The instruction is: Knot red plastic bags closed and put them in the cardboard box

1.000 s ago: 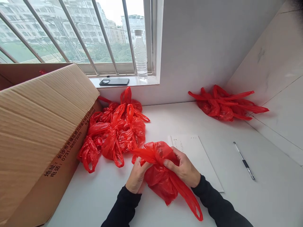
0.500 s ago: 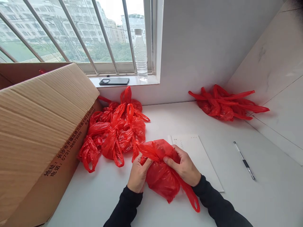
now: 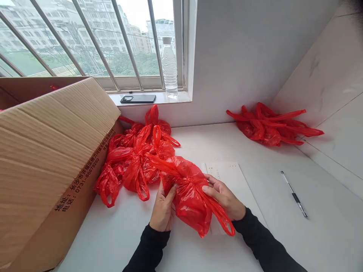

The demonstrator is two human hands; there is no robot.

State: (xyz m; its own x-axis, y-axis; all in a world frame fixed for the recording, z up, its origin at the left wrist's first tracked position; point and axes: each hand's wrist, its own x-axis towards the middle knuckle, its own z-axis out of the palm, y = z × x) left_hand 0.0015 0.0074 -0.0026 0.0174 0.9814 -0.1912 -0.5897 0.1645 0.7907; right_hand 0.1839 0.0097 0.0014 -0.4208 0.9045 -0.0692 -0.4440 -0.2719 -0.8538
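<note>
Between my two hands is a red plastic bag (image 3: 193, 207), gathered at a knot in its middle, with handle loops sticking out to the upper left and lower right. My left hand (image 3: 162, 207) grips its left side, thumb in front and fingers partly hidden behind the plastic. On the other side my right hand (image 3: 225, 196) holds the bag near the knot, with the thumb on top. What lies inside the bag cannot be made out. Just beyond it sits a pile of knotted red bags (image 3: 137, 155), close to my left hand. A notebook (image 3: 227, 173) lies partly under the bag and right hand.
A large cardboard box (image 3: 56, 151) stands at the left, with some red inside. More red bags (image 3: 266, 126) lie flat against the wall at the back right. A pen (image 3: 295, 195) rests on the white table. On the windowsill are a phone (image 3: 138, 98) and a water bottle (image 3: 169, 70).
Both hands have turned and lifted the bag slightly, so its knot now shows at the front. The right hand has slid from the knot to the bag's right side.
</note>
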